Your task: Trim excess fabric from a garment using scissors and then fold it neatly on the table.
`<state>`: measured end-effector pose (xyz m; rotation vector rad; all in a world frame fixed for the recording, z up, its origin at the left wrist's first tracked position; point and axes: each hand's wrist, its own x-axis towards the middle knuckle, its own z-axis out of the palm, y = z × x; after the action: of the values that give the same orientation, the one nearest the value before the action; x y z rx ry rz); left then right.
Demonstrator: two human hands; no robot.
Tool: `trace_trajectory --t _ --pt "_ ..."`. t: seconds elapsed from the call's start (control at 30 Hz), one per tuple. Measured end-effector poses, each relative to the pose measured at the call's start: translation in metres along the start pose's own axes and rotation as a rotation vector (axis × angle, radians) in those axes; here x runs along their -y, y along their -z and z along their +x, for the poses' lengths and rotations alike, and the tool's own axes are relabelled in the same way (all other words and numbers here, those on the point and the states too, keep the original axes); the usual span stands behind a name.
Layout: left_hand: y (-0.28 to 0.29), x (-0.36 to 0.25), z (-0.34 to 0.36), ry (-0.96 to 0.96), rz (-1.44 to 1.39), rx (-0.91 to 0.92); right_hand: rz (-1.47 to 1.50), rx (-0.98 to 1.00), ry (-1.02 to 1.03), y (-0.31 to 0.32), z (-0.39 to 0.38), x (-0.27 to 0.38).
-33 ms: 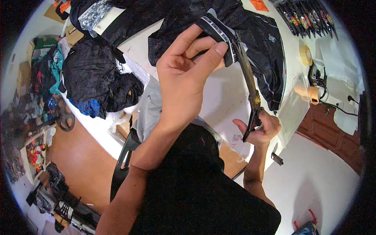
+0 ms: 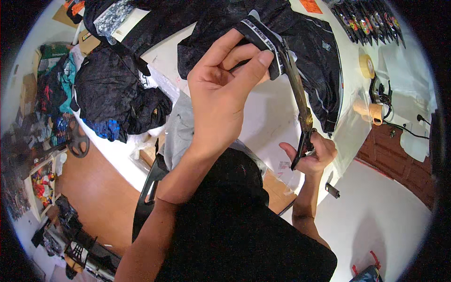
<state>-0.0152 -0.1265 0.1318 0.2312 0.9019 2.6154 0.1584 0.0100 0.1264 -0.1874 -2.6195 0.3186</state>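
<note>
My left hand (image 2: 221, 94) is raised over the white table (image 2: 268, 117), pinching a black band with white print (image 2: 257, 34) between thumb and fingers. The band is looped over my fingertips. Long dark scissors (image 2: 296, 87) are in my right hand (image 2: 317, 152), which grips them by the handles, lower and to the right. Their blades point up and to the left, and the tips meet the band's right end. Whether the blades have cut into it, I cannot tell. Behind the band, black garments (image 2: 319, 61) are spread across the table.
A heap of black clothing (image 2: 108, 84) lies at the left. On the right are a roll of yellowish tape (image 2: 366, 66), an orange-tan roll (image 2: 375, 113) and a dark cable (image 2: 406, 129). Several dark pointed pieces (image 2: 364, 21) line the far right. A black chair part (image 2: 149, 188) stands beside my left forearm.
</note>
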Motion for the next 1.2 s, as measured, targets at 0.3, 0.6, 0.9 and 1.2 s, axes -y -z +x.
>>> trace_trajectory --t 0.3,0.6,0.9,1.2 --pt "-0.003 -0.001 -0.001 -0.015 0.005 -0.006 -0.052 0.017 -0.023 0.002 0.005 0.003" --pt "0.001 0.002 -0.001 -0.030 0.021 -0.002 0.032 -0.040 -0.111 0.000 -0.007 -0.006" --pt "0.001 0.006 -0.004 0.029 0.025 -0.005 0.748 -0.146 -0.462 -0.014 0.000 0.005" --pt "0.002 0.011 -0.011 0.121 0.042 -0.012 1.074 -0.337 -0.579 -0.027 0.074 0.050"
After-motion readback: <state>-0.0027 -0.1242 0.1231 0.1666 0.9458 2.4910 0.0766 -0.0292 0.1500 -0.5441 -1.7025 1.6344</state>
